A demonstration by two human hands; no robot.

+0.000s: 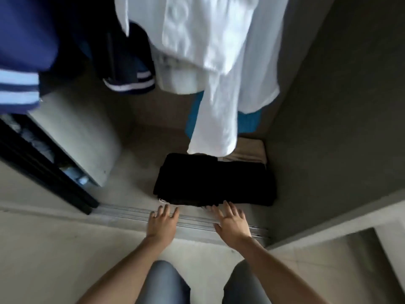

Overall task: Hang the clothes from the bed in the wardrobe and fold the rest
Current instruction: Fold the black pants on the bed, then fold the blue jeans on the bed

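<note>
A folded black garment [214,181] lies on the wardrobe floor [135,172], just behind the sliding-door track [131,212]. My left hand [163,222] is spread flat over the track, its fingertips just short of the garment's front left corner. My right hand [232,220] is also spread, with its fingertips at the garment's front edge. Neither hand holds anything. White clothes [219,62] hang above, one long piece reaching down to the black garment's back edge. Blue jackets with white stripes [24,62] hang at the left.
A folded beige garment [249,150] lies behind the black one in the right corner, with something bright blue [249,121] behind it. A pale box [76,137] stands at the left inside. The black door frame [43,170] runs diagonally at the left. My knees [166,281] are below.
</note>
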